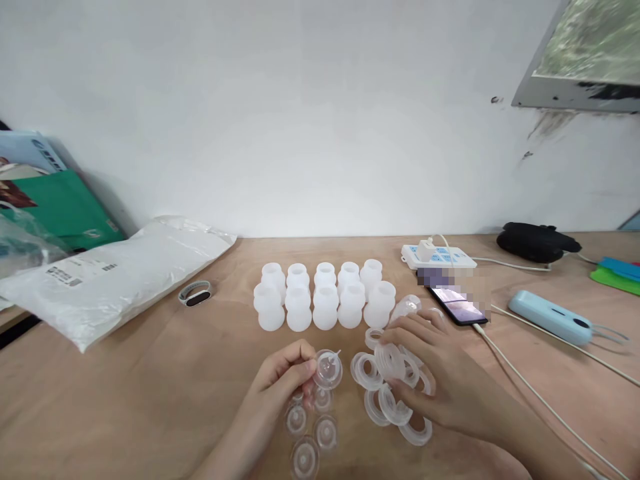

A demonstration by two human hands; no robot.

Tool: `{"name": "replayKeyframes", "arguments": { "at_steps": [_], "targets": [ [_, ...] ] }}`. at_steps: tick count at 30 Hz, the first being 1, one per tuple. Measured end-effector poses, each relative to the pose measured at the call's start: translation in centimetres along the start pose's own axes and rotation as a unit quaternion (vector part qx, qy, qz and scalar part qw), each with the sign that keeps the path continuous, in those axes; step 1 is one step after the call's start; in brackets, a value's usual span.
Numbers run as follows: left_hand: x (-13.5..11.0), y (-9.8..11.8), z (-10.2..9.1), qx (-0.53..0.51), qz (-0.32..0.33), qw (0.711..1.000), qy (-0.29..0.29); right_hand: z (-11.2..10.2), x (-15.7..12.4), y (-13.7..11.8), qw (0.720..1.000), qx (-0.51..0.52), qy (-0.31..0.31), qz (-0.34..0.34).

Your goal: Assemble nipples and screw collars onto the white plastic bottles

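Note:
My left hand (287, 373) pinches a clear nipple-shaped piece (328, 371) by its round rim, with a thin tip sticking up at the edge. Below it on the table lie several similar clear nipples (305, 458). My right hand (430, 360) is over a loose pile of translucent rings (414, 430), thumb and fingers closed around one ring (389, 362). Behind both hands stand white translucent bottles (325, 308) in two rows, their open necks upward. A clear dome-like piece (407, 307) sits beyond my right fingers, partly hidden.
At left lie a white plastic mailer bag (125, 270) and a fitness band (195, 293). To the right are a power strip (440, 257), a phone (460, 303) on a cable, a light blue device (550, 317) and a black pouch (537, 241). A wall rises behind.

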State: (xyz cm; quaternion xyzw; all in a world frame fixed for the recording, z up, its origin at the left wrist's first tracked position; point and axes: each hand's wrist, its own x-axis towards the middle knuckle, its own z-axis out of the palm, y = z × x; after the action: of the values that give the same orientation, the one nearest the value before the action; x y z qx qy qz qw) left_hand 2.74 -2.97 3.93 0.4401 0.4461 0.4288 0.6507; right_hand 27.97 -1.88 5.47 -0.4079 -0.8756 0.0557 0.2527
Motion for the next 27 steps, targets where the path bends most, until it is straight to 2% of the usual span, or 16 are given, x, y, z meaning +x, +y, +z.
{"name": "replayKeyframes", "arguments": {
  "at_steps": [7,10,12,17,21,25,27],
  "targets": [
    [0.0,0.0,-0.1,0.020,0.006,1.000,0.005,-0.1,-0.1,-0.3,0.986,-0.010,-0.157,0.051],
    [0.1,0.0,-0.1,0.027,0.015,0.999,0.011,-0.2,0.1,-0.6,0.978,-0.023,-0.195,0.065],
    [0.1,0.0,-0.2,0.032,0.022,0.999,0.016,-0.3,0.1,-0.7,0.977,-0.032,-0.199,0.067],
    [0.6,0.8,-0.8,0.070,0.076,0.993,0.054,-0.2,0.0,-0.4,0.982,-0.036,-0.181,0.050],
    [0.8,2.1,-1.6,0.128,0.133,0.978,0.093,0.1,-0.1,0.0,0.991,-0.041,-0.122,0.023],
    [0.9,3.0,-2.2,0.217,0.147,0.964,0.050,0.3,0.0,0.0,0.999,-0.024,-0.037,0.006],
    [0.9,3.2,-2.6,0.295,0.150,0.943,0.018,0.5,0.1,0.0,1.000,-0.013,0.003,-0.005]
  ]
}}
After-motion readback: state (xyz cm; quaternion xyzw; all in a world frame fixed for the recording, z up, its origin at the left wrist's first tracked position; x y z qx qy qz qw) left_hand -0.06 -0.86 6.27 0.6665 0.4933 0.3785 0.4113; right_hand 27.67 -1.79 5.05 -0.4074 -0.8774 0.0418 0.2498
